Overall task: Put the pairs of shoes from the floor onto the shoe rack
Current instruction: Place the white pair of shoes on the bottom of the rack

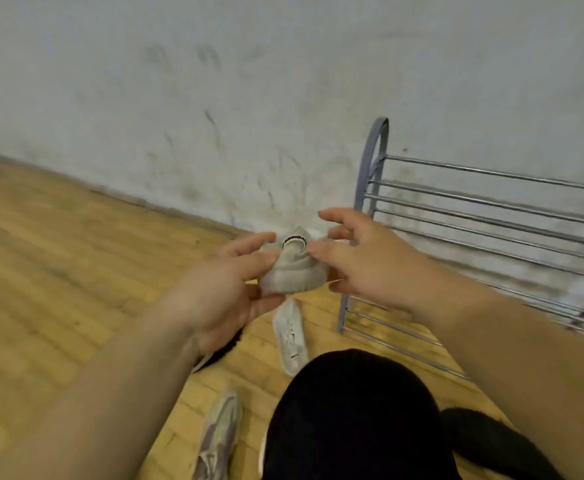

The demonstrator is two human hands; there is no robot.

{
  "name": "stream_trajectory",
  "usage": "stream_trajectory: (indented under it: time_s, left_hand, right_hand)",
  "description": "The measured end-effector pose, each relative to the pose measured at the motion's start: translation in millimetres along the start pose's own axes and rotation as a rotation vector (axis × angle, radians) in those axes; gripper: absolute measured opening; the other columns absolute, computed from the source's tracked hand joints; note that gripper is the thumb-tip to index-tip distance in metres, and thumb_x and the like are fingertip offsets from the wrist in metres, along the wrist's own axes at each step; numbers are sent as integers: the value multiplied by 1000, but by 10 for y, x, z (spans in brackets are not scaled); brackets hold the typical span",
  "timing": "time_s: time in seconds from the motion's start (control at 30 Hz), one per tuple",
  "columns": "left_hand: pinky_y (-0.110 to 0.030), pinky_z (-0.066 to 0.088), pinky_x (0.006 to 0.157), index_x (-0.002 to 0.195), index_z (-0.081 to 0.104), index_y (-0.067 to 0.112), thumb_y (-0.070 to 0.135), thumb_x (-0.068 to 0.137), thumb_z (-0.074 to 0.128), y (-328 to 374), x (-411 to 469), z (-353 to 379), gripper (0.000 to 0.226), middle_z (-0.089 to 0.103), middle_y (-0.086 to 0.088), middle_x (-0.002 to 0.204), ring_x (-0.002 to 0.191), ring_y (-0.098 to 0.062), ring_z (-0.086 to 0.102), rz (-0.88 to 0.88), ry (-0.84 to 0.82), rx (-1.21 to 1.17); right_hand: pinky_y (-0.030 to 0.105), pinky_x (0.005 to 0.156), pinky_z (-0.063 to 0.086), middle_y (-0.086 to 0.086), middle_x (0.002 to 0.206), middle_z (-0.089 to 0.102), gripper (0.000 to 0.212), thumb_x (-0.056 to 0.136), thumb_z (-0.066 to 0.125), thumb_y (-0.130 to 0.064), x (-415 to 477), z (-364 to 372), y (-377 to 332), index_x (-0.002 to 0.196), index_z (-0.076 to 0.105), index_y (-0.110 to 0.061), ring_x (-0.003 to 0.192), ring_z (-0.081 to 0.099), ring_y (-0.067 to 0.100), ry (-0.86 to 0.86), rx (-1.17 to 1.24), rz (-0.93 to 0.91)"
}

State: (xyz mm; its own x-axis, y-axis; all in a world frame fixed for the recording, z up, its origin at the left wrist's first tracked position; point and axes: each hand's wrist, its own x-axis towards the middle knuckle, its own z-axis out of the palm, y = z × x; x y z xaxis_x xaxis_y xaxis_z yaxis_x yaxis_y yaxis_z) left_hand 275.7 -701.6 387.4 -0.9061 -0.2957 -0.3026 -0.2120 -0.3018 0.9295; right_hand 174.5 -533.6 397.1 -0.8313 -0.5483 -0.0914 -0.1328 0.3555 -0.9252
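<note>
At the far left the wooden floor (58,271) runs up to a scuffed white wall (214,98). Your left hand (221,289) is raised in the middle of the view and is clamped on a beige shoe (292,271), with the fingers curled over its left side and the thumb underneath. You hold the shoe in the air, off the floor, heel end toward you, just left of the rack and not on it.

Partly hidden behind your left wrist, a dark shoe (226,348) lies on the floor. Nearer you, a grey sneaker (218,434) lies on the boards. A white sneaker (290,337) lies on the floor right below the held shoe. Your knee (349,417), in black cloth, fills the near centre.

Your right hand (370,268) is at the shoe's right side. Its fingers are spread and only lightly bent, and one fingertip touches the shoe's collar. The blur means I cannot tell whether this hand actually grips the shoe.

At the right, the metal shoe rack (491,216) stands against the wall, and the bars in view carry no shoes.
</note>
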Motion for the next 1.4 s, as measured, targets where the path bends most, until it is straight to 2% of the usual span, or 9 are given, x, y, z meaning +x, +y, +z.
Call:
stream_trajectory:
  time_s: [0.43, 0.6, 0.73, 0.83, 1.03, 1.13, 1.17, 1.27, 1.4]
  left_hand:
    - [-34, 56, 78, 130, 66, 23, 23, 99, 65, -775, 436, -1337, 31, 75, -4, 105, 85, -21, 67, -154, 180, -163]
    - [-30, 56, 70, 132, 64, 22, 23, 101, 63, -992, 974, -1005, 32, 78, 0, 97, 71, -13, 73, -194, 65, -179]
    - [-42, 55, 90, 133, 63, 26, 27, 103, 59, -1300, 1447, -711, 31, 78, -1, 101, 81, -18, 74, -213, -6, -104]
    - [-40, 54, 89, 136, 61, 39, 43, 104, 53, -1679, 1785, -700, 32, 74, -1, 114, 100, -25, 71, -255, -30, -4]
    - [-30, 49, 86, 158, 33, 43, 47, 101, 60, -2796, 2433, -989, 64, 60, 6, 133, 117, -17, 60, -376, 151, 448]
    - [-11, 47, 64, 159, 31, 39, 39, 102, 61, -3210, 2614, -980, 65, 62, 6, 119, 84, -4, 56, -429, 71, 522]
    - [-9, 49, 71, 159, 30, 38, 38, 103, 62, -3332, 2673, -971, 65, 58, 3, 135, 95, -9, 60, -444, 55, 520]
    - [-39, 48, 111, 158, 32, 42, 37, 100, 67, -3653, 2841, -956, 68, 36, 2, 164, 142, -24, 46, -449, 51, 525]
    - [-36, 60, 85, 154, 38, 43, 32, 98, 68, -3845, 2910, -904, 65, 56, 5, 140, 103, -17, 66, -384, 126, 602]
  right_hand:
    - [42, 89, 62, -14, 139, 54, 82, 92, 73, -44, 905, 1272, 189, 156, 23, -52, 101, 74, 15, -533, -352, 84]
    - [41, 89, 62, -10, 142, 54, 89, 86, 78, -47, 1169, 884, 521, 156, 23, -51, 108, 70, 13, -512, -407, 133]
    - [27, 102, 50, -6, 156, 47, 95, 84, 81, -46, 1296, 617, 1109, 158, 22, -50, 133, 53, 9, -434, -445, 139]
    - [8, 80, 42, -3, 157, 45, 93, 87, 80, -39, 1411, 475, 1592, 159, 21, -48, 133, 51, 9, -393, -396, 195]
    - [20, 100, 42, -10, 150, 45, 107, 75, 91, -34, 1443, 463, 2844, 159, 24, -42, 133, 46, 3, -379, -275, 381]
    - [26, 104, 45, -9, 149, 48, 118, 63, 94, -50, 1285, 512, 3355, 157, 23, -47, 129, 51, 3, -394, -231, 474]
    - [24, 100, 45, -13, 146, 48, 118, 62, 93, -53, 1218, 530, 3455, 157, 22, -50, 127, 52, 3, -408, -235, 481]
    - [23, 101, 44, -22, 140, 47, 112, 64, 93, -50, 1053, 561, 3645, 151, 23, -58, 127, 51, 2, -395, -227, 474]
    - [33, 107, 49, -31, 144, 42, 107, 60, 97, -45, 901, 582, 3788, 142, 31, -66, 127, 54, 4, -290, -139, 490]
